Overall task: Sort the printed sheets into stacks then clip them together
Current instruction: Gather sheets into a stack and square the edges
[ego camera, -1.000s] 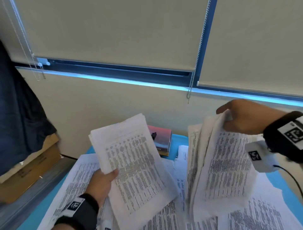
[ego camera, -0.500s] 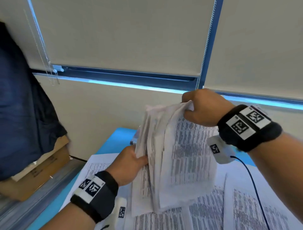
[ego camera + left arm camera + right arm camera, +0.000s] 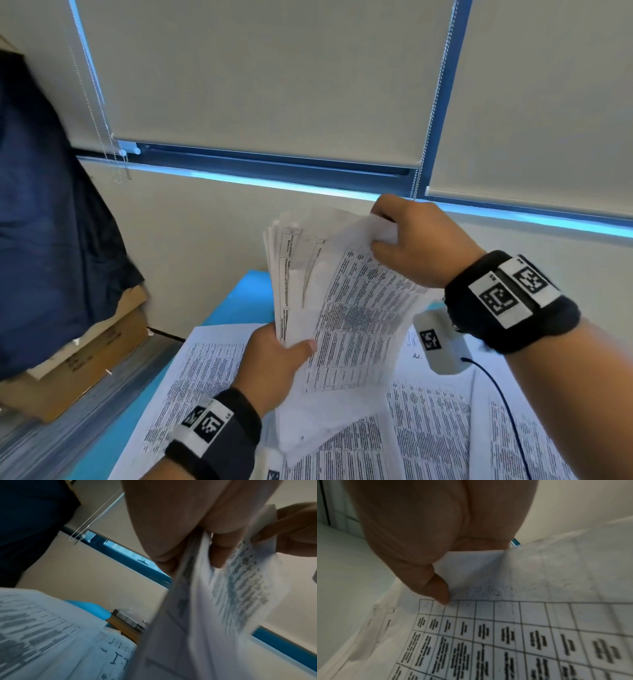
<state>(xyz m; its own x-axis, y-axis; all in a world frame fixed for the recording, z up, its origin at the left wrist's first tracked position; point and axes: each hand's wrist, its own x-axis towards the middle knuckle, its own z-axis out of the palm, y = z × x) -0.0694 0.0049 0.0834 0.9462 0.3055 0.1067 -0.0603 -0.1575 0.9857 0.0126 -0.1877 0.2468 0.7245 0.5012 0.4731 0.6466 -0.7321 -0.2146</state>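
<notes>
A thick bundle of printed sheets [image 3: 346, 308] stands upright above the table, with tables of text on its front page. My left hand [image 3: 274, 363] grips its lower left edge, thumb on the front page. My right hand [image 3: 414, 240] pinches the top right corner. In the left wrist view the bundle [image 3: 214, 615] runs up between my left fingers [image 3: 221, 547], and the right hand [image 3: 291, 527] holds its far corner. In the right wrist view my right thumb [image 3: 435, 585] presses the top sheet [image 3: 522, 628] above its printed grid.
Several more printed sheets [image 3: 428, 431] lie spread over the blue table [image 3: 239, 305]. Books [image 3: 126, 620] sit at the table's far edge by the wall. A dark cloth [image 3: 51, 240] hangs over cardboard boxes [image 3: 85, 359] at the left. Window blinds [image 3: 274, 85] fill the background.
The two separate batches, one in each hand, have been brought together into one bundle held by both hands. The bundle now leans slightly right and its front page faces me.
</notes>
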